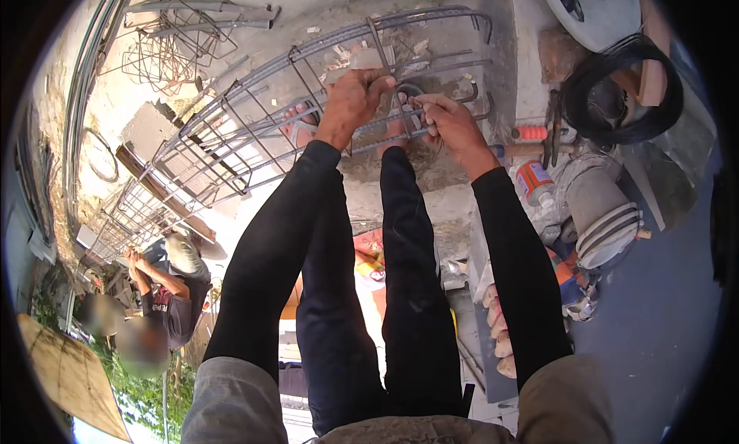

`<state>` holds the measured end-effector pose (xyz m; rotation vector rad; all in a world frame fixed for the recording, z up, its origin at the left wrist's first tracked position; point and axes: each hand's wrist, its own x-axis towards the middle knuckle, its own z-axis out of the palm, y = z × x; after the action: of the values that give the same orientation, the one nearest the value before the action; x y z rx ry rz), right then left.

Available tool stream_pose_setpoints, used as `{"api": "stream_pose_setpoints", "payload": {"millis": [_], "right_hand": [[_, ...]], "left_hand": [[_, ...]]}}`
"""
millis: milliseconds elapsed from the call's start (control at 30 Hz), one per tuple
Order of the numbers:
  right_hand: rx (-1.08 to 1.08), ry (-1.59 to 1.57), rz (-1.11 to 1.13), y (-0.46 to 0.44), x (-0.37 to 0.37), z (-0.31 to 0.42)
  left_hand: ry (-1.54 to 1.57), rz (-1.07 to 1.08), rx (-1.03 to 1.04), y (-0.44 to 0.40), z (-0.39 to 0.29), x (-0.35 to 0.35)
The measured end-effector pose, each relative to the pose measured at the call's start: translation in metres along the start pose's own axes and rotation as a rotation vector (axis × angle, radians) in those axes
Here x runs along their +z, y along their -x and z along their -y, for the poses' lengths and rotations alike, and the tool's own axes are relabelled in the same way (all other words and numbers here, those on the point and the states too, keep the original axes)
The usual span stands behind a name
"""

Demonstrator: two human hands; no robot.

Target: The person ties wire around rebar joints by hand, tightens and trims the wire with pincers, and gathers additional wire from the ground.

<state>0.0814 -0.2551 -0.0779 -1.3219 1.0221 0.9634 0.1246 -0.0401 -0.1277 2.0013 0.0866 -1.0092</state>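
A long rebar cage (pixel 254 109) of bars and square stirrups crosses in front of my feet. My left hand (pixel 352 104) is closed, its thumb and fingertips pinched together right at a steel stirrup (pixel 379 44) near the cage's right end. Whatever lies between those fingertips is too small to tell. On the other side of that stirrup, my right hand (pixel 456 128) is closed in a pinch close to the bar ends; what it holds is also hidden. Below the hands, my feet in sandals (pixel 302 125) show between the bars.
Coiled black wire (pixel 566 98) lies at right near a white basin (pixel 604 13), an orange-labelled bottle (pixel 534 181) and a bucket (pixel 604 221). Bent stirrups (pixel 165 59) lie upper left. Another person (pixel 173 290) is beside the cage's far end, hands raised together.
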Motion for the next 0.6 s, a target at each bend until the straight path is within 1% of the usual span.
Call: {"api": "stream_pose_setpoints", "payload": {"millis": [67, 100, 133, 200, 267, 333, 367, 433, 500, 600], "right_hand": [[-0.033, -0.129, -0.03, 0.01, 0.004, -0.031], [-0.015, -0.271, -0.13, 0.026, 0.0, -0.033], [-0.023, -0.26, -0.259, 0.038, -0.018, -0.045], [-0.044, -0.252, -0.49, 0.046, -0.048, -0.087], [-0.093, -0.123, -0.603, 0.043, -0.092, -0.13], [-0.159, 0.026, -0.745, 0.033, -0.144, -0.163], [-0.202, 0.11, -0.827, 0.017, -0.174, -0.173], [-0.289, 0.457, -1.052, 0.01, -0.198, -0.159], [-0.379, 0.993, -1.304, 0.008, -0.212, -0.129], [-0.213, 1.199, -0.971, 0.01, -0.236, -0.11]], "left_hand": [[0.032, 0.01, -0.015, -0.002, 0.007, 0.004], [0.094, 0.006, -0.005, -0.003, 0.012, 0.008], [0.147, -0.006, 0.003, -0.004, 0.015, 0.007], [0.143, 0.013, -0.015, -0.005, 0.011, 0.004], [0.164, 0.03, -0.025, -0.002, 0.009, -0.001], [0.231, 0.054, -0.024, -0.001, 0.008, 0.002], [0.192, 0.044, -0.023, 0.001, 0.005, 0.0], [0.175, 0.075, -0.049, 0.005, -0.004, -0.003], [0.143, 0.096, -0.09, 0.006, -0.016, -0.009], [0.241, 0.088, -0.032, 0.0, 0.006, -0.002]]}}
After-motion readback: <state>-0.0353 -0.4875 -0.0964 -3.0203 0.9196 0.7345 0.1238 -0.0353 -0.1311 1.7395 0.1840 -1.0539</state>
